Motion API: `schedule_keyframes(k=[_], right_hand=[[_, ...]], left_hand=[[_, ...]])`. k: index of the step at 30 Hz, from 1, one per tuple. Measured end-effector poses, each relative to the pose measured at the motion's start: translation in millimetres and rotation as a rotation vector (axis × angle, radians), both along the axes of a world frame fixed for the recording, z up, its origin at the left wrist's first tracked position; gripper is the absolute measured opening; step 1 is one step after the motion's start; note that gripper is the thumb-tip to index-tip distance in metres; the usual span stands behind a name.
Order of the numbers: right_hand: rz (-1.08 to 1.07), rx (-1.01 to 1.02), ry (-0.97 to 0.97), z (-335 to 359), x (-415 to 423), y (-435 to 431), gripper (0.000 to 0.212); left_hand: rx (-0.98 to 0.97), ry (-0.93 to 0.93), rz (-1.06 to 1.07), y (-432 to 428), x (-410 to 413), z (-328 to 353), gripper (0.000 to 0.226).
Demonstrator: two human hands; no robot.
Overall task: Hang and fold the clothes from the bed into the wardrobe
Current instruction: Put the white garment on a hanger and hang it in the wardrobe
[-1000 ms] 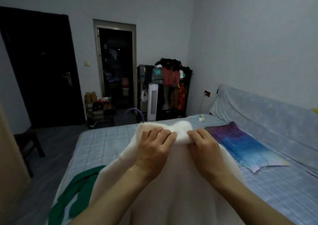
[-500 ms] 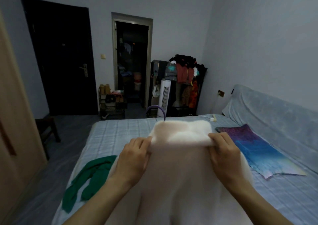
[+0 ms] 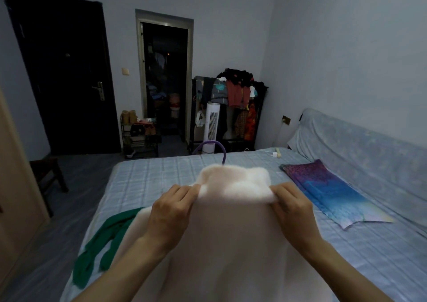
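White and fluffy, the top (image 3: 233, 186) hangs in front of us over the bed (image 3: 161, 174). Our left hand (image 3: 171, 211) pinches the left end of the collar fold. Our right hand (image 3: 293, 209) pinches the right end, fingers curled tight on the soft cloth. The collar runs side to side between our hands, and the rest drops down toward us. A purple hanger hook (image 3: 215, 144) sticks up just behind the collar, in the middle, about as near to one hand as the other. We think the top needs settling on the hanger next. The wooden wardrobe side (image 3: 13, 186) is on our left, with open floor that way. A green piece (image 3: 104, 237) lies near our left arm.
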State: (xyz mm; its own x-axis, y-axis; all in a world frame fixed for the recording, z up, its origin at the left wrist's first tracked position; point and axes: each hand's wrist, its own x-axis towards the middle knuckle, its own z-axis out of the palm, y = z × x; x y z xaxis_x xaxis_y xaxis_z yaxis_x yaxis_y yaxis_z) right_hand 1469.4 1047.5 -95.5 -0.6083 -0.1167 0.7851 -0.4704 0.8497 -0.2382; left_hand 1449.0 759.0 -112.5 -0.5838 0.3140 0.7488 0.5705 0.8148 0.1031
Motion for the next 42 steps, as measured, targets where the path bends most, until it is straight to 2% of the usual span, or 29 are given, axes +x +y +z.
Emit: schedule_keyframes(k=[8, 13, 18, 29, 35, 39, 42], right_hand=[[0.083, -0.055, 0.018, 20, -3, -18, 0.011], [0.139, -0.035, -0.045, 35, -9, -20, 0.011], [0.085, 0.058, -0.085, 20, -7, -10, 0.018], [-0.083, 0.008, -0.263, -32, 10, 21, 0.032], [-0.166, -0.058, -0.401, -45, 6, 36, 0.024], [-0.186, -0.056, -0.346, -43, -1, 38, 0.009], [-0.165, -0.048, -0.319, -44, -1, 40, 0.009]], left_hand=[[0.003, 0.075, -0.034, -3, 2, 19, 0.026], [0.186, 0.063, -0.105, -15, -4, 16, 0.029], [0.164, 0.132, -0.088, -14, -4, 13, 0.029], [0.104, 0.18, -0.018, -20, -7, 3, 0.026], [0.12, 0.187, -0.018, -32, -11, -3, 0.028], [0.126, 0.176, -0.014, -32, -11, -9, 0.028], [0.138, 0.174, -0.014, -34, -11, -13, 0.027]])
